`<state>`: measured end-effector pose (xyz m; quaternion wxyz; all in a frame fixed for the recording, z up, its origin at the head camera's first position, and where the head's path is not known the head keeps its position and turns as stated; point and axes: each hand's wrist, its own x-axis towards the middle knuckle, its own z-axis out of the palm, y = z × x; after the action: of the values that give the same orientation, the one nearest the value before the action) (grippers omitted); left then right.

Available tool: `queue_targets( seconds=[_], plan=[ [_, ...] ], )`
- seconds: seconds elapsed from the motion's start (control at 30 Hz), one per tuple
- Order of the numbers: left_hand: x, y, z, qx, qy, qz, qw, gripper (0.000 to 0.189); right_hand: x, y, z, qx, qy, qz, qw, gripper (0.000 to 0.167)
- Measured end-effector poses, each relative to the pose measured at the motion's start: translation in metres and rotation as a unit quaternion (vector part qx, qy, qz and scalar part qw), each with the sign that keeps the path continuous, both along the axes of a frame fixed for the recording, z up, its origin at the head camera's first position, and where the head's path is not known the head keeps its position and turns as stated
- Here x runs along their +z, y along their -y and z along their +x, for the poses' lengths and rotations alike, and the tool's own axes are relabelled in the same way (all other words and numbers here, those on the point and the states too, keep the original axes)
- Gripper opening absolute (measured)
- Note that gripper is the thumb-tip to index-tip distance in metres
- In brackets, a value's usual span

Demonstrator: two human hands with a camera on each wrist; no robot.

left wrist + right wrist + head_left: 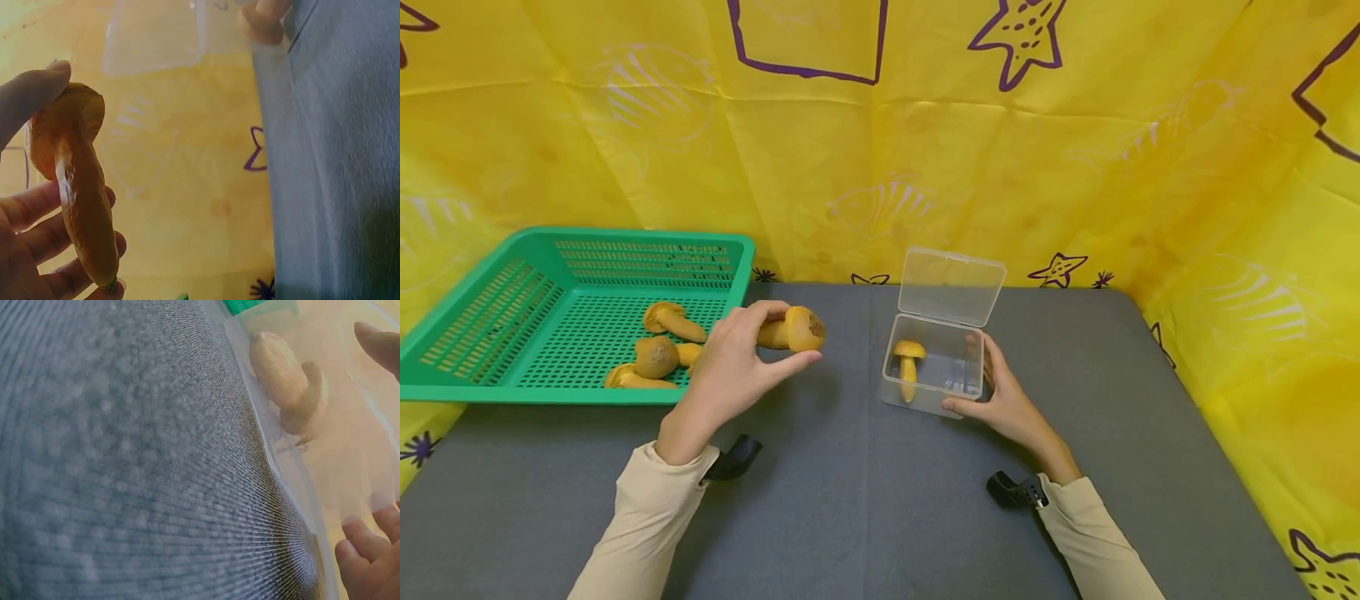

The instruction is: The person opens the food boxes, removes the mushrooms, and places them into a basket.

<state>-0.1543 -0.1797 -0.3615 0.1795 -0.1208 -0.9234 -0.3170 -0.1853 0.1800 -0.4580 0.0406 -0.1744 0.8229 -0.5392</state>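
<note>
My left hand (730, 358) holds a brown mushroom (803, 329) above the table, beside the basket's right end. In the left wrist view the thumb presses on the cap and the fingers lie along the stem of this mushroom (84, 194). A clear plastic box (943, 379) stands on the table with its hinged lid raised at the back. Inside, on the left, lies one yellow mushroom (909, 367). My right hand (1011, 400) grips the box's right side, thumb at the front corner and fingers round the side wall.
A green plastic basket (561, 393) stands at the left, with several mushrooms (658, 357) lying in its right part. The grey cloth-covered table (865, 500) runs back to a yellow patterned curtain (820, 167), which also hangs along the right side.
</note>
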Motion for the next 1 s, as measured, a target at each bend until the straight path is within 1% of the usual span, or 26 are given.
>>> queue_targets(
  seconds=[0.27,0.43,0.53,0.67,0.9,1.0],
  plan=[
    [0.003,0.021,0.005,0.022,-0.012,0.022,0.9994,0.062,0.0,0.0,0.0,-0.001,-0.001,0.006,1.0,0.112],
    [0.005,0.037,0.004,0.04,-0.001,0.035,0.9986,0.063,0.001,0.001,0.0,-0.001,-0.001,0.004,1.0,0.111],
    [0.005,0.046,0.003,0.058,0.009,0.034,0.9977,0.064,0.0,0.001,0.0,-0.001,0.001,0.002,1.0,0.111],
    [0.004,0.06,0.003,0.085,0.012,0.036,0.9957,0.064,0.0,0.001,0.0,0.0,0.006,-0.001,1.0,0.112],
    [0.0,0.088,0.001,0.119,0.015,0.043,0.9919,0.066,-0.001,0.0,0.0,0.001,0.004,0.001,1.0,0.112],
    [-0.002,0.099,0.001,0.135,0.026,0.038,0.9898,0.068,-0.002,0.0,-0.001,0.001,0.003,-0.001,1.0,0.112]
  ],
)
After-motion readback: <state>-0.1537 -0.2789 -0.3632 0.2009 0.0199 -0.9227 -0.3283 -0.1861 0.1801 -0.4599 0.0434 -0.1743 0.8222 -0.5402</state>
